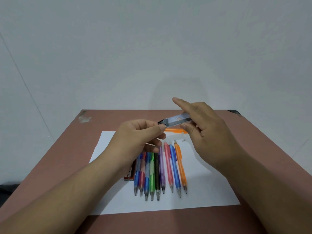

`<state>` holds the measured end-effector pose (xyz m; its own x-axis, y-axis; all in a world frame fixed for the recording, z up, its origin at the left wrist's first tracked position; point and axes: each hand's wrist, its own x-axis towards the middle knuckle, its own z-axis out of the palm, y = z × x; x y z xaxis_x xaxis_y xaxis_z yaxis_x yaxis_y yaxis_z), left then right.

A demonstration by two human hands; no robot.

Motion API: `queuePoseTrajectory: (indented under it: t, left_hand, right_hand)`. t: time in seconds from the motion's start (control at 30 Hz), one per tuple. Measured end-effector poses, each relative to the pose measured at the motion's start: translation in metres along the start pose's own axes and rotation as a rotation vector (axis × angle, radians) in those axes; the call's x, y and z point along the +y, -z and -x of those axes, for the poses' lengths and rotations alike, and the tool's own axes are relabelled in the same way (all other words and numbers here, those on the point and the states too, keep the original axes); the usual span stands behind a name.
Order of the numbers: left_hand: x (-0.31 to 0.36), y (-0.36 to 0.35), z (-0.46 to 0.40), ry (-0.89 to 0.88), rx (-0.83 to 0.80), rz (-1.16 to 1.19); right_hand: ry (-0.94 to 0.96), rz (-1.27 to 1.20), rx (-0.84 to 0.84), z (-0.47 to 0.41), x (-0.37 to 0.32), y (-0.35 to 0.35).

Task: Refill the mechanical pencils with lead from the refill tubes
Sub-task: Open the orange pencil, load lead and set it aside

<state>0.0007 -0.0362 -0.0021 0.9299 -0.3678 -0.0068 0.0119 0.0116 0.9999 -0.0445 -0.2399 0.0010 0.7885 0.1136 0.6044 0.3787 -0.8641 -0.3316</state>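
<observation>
My right hand (207, 130) holds a clear lead refill tube (177, 119) between thumb and fingers above the table, index finger stretched out. My left hand (141, 135) pinches the tube's dark cap end (160, 122). Below them, several coloured mechanical pencils (158, 173) lie side by side on a white sheet (211, 188), tips toward me. An orange pencil (180, 163) is the rightmost of the row. Another orange pencil (173, 130) lies crosswise behind the hands, partly hidden. A red-brown refill tube (130, 174) lies left of the row, partly under my left forearm.
The white sheet rests on a reddish-brown table (67, 157) set against a pale wall (152, 48). A small white piece (183, 140) lies on the sheet near the far pencil ends. Scraps of tape (84, 117) stick at the table's far left corner.
</observation>
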Motion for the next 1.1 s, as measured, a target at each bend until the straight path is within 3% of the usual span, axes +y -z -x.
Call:
queuePoseTrajectory:
  t: [0.37,0.63,1.1]
  left_hand:
    - [0.0017,-0.001,0.0027,-0.045,0.001,-0.071]
    - [0.0026,0.0001,0.0009,-0.01,-0.003,0.021]
    - [0.0029,0.0025,0.0025,-0.099,0.053,-0.209]
  right_hand:
    - [0.003,-0.01,0.026,0.0004,-0.0008,0.0008]
    - [0.004,-0.053,0.059,0.0005,0.001,0.0024]
    - [-0.07,-0.07,0.051,0.0009,-0.0006,0.0063]
